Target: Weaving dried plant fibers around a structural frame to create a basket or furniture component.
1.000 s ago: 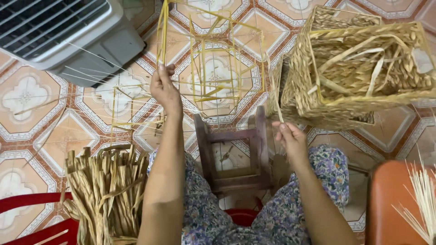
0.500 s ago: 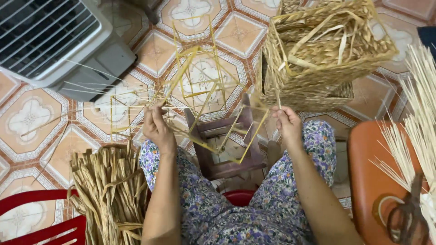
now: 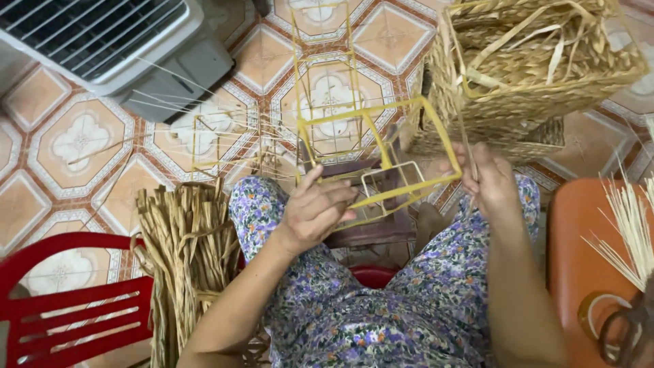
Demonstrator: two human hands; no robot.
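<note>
No packages, labels, signs, screens.

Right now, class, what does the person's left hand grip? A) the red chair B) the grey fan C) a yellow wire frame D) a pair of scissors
C: the left hand closes round a bar of the yellow wire frame above the lap.

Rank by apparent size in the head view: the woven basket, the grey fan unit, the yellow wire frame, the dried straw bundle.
1. grey fan unit, cropped by the edge
2. woven basket, close to the fan unit, so unsure
3. yellow wire frame, held by both hands
4. dried straw bundle
</note>
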